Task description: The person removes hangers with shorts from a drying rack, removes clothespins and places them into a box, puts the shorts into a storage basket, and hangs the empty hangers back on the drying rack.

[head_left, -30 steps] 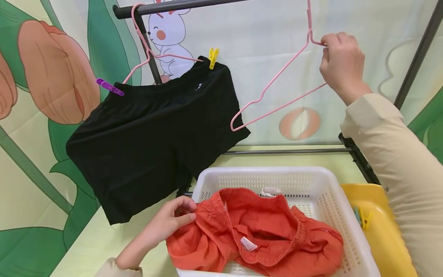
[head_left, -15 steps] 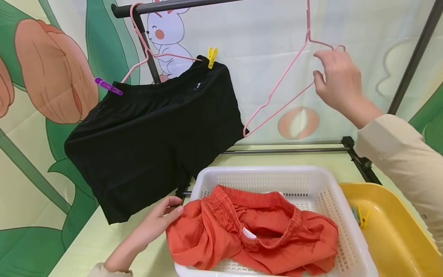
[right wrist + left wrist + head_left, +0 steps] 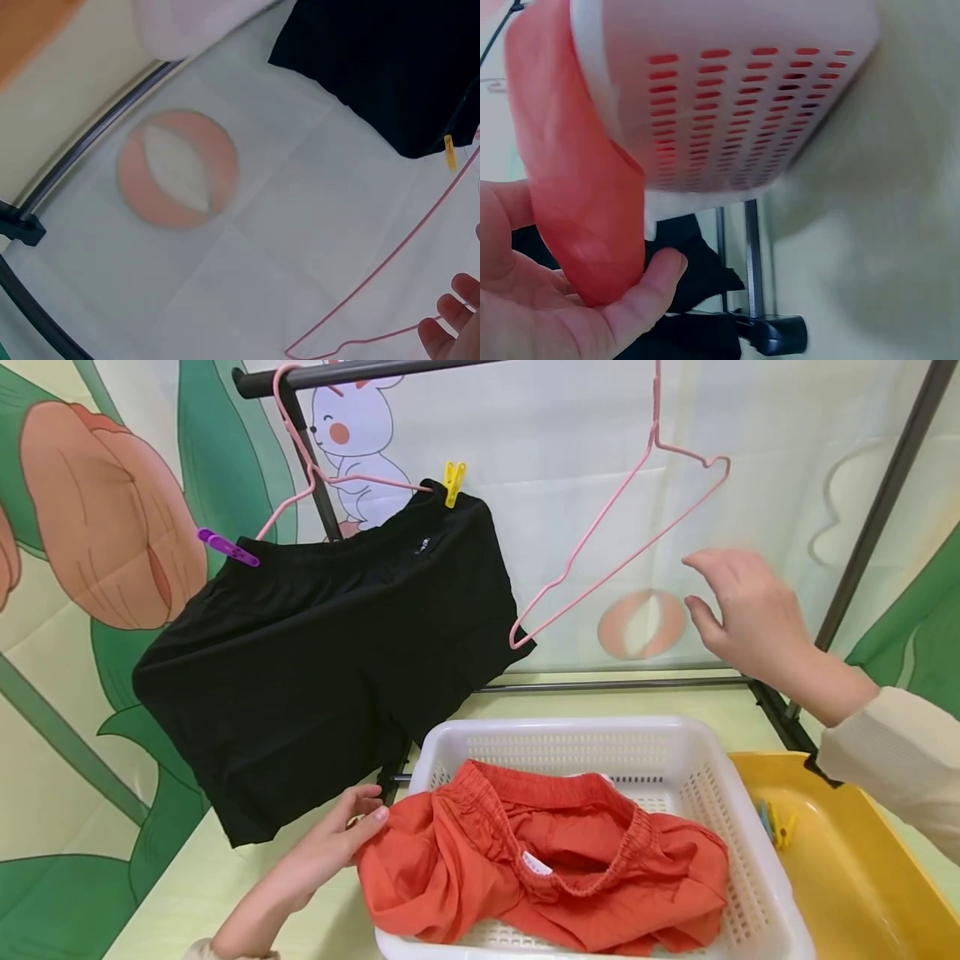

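One side of the red shorts (image 3: 465,860) is held by the left hand (image 3: 326,847), with the cloth caught between thumb and fingers. The shorts are spread in the white basket (image 3: 570,735), waistband gaping upward and the held side draped over the rim. The right hand (image 3: 750,610) is raised and slightly blurred, its fingers loosely extended and nothing gripped; it is seen near the pink hanger (image 3: 656,408), apart from it and below its right end. To the left, black shorts (image 3: 322,668) are pegged with a purple clip (image 3: 228,547) and a yellow clip (image 3: 453,485) to another hanger (image 3: 296,435), hooked over the dark rail (image 3: 390,369). Beside the basket, on the right, a yellow tub (image 3: 840,852) is placed, in which small pegs (image 3: 783,831) are contained
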Demonstrator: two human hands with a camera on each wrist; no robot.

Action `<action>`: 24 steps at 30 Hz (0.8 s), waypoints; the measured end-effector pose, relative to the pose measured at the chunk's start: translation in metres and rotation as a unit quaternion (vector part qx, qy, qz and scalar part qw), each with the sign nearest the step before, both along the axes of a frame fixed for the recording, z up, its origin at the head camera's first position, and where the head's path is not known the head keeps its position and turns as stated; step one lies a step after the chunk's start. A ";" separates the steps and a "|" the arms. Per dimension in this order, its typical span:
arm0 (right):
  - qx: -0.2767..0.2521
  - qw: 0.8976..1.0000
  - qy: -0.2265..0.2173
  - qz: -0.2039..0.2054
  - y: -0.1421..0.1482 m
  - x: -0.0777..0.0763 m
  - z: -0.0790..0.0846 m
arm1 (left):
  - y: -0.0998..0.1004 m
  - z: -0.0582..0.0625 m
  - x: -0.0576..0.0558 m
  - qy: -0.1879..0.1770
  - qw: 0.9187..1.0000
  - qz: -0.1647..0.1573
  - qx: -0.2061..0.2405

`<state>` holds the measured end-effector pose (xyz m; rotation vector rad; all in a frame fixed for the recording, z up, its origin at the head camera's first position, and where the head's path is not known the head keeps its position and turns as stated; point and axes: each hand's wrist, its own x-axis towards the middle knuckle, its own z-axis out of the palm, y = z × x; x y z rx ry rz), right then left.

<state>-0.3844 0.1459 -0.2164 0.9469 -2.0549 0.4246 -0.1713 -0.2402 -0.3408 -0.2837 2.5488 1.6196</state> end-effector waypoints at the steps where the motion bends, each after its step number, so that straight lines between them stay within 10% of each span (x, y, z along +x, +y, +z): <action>1: 0.006 1.000 0.000 0.003 0.002 0.002 -0.003 | 0.001 0.002 0.000 0.007 1.000 -0.001 -0.008; 15: 0.071 0.993 0.029 0.091 0.002 0.032 -0.037 | 0.031 0.026 0.010 0.054 0.994 -0.095 -0.015; 24: 0.108 0.988 0.001 0.112 0.000 0.050 -0.049 | 0.056 0.022 0.015 0.071 0.960 -0.219 -0.158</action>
